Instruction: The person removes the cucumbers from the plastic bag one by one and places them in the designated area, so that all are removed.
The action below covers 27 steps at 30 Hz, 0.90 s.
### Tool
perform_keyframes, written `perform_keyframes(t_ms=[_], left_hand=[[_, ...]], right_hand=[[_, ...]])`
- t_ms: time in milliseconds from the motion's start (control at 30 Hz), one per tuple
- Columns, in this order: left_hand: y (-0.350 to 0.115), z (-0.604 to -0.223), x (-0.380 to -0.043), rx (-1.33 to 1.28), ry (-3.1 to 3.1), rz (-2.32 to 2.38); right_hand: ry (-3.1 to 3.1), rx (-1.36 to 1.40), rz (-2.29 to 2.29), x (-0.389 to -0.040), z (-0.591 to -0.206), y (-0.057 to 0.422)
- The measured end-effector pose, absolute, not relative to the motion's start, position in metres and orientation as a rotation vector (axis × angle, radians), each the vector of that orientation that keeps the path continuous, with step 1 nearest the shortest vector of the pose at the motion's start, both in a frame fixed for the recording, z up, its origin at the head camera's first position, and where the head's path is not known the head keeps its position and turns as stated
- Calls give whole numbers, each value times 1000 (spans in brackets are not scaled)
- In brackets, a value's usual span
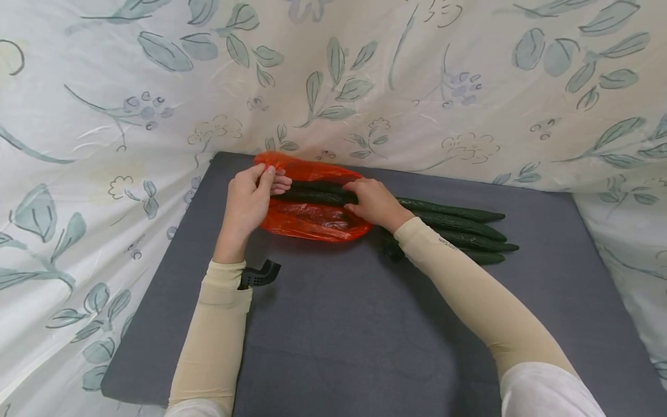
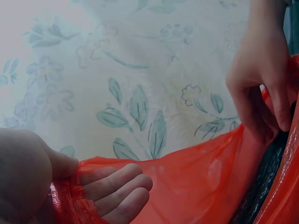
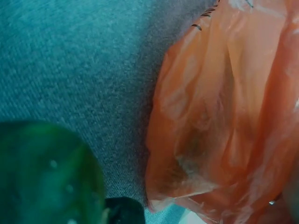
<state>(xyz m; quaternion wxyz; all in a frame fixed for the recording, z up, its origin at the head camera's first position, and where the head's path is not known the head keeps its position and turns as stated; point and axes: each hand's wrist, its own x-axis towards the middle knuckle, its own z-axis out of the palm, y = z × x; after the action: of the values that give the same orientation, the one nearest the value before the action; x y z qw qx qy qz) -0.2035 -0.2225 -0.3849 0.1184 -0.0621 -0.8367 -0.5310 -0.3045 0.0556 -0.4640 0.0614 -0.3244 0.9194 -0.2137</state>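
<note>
A red plastic bag (image 1: 307, 229) lies on its side with its mouth spread open. My left hand (image 1: 247, 197) pinches the bag's rim at the left between thumb and index finger, the other fingers loosely bent against the film, as the left wrist view shows. Inside the bag lie long dark green cucumbers (image 1: 312, 197). My right hand (image 1: 372, 200) reaches over the bag's right side and grips a cucumber from above, fingers curled down on it. Several more cucumbers (image 1: 469, 229) lie side by side to the right, their near ends partly hidden by my right forearm.
The dark grey table (image 1: 333, 324) carries everything. Behind and beside it hangs a white curtain (image 1: 365, 75) with a leaf print, close to the back edge. In the right wrist view a green cucumber end (image 3: 46, 172) stands close to the camera, beside the bag.
</note>
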Motion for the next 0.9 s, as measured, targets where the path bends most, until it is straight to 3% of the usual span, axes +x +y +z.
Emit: perform_keyframes(t_ms=[900], left_hand=[[-221,-388,-204,-163,-2467,-1537]], right_hand=[[2942,-946,-280,-303,-476,34]])
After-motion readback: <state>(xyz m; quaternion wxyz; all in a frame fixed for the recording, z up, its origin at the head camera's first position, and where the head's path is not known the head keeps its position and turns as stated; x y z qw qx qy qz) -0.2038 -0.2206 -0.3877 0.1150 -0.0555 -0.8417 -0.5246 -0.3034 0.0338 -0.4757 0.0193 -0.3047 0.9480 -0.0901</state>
